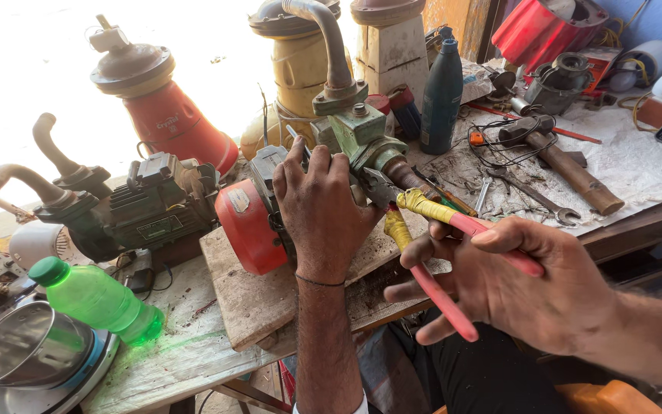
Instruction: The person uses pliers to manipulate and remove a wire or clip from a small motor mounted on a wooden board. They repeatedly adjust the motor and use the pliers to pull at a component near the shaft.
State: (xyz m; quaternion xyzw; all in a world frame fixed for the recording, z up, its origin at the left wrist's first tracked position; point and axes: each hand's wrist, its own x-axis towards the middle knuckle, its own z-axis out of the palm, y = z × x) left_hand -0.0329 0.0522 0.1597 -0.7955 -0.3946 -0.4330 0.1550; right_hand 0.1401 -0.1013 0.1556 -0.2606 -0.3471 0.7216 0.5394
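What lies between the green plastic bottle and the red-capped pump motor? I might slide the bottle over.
In the head view, only bare stained table covering separates the green plastic bottle from the pump motor.

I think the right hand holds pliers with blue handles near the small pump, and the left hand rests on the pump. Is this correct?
Not quite: in the head view the pliers have red handles with yellow tape near the joint, not blue ones. The rest stands: the right hand holds them near the small pump, and the left hand rests on the pump.
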